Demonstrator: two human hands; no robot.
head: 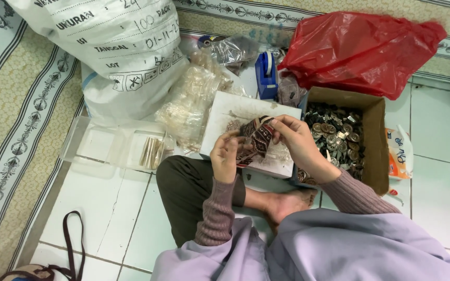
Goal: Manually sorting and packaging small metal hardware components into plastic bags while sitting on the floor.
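Item: patterned brown fabric piece [259, 136], pinched between fingers of my left hand [226, 156] and right hand [297, 139], above a white box lid [235, 112]. Right: cardboard box [373, 112] of metal pieces. Left: clear plastic tray [97, 143]. Far: red plastic bag [363, 49], blue tape dispenser [266, 73].

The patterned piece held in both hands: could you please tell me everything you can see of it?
The patterned piece looks like a small folded item of dark brown, red and cream batik-style cloth. The left hand grips its lower left edge and the right hand pinches its upper right, fingers curled over the top. It is held tilted above a white box lid, beside a cardboard box.
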